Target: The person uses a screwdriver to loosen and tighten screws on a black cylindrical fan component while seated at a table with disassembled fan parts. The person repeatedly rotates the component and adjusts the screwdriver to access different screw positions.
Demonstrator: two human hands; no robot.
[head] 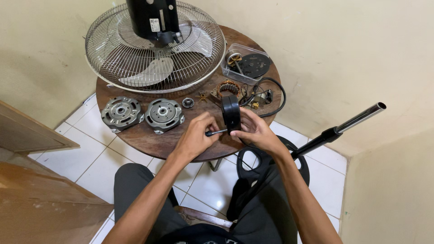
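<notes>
My left hand grips the thin metal shaft that sticks out of a black round rotor-like part. My right hand holds that black part upright on the near edge of the round wooden table. Two grey cast motor end covers lie to the left of my hands. A small bearing and a copper-wound stator sit just beyond the hands.
A wire fan guard with pale blades and a black motor housing fills the table's far side. A clear plastic box with parts and a black cable lie at right. A fan stand pole leans by my right knee.
</notes>
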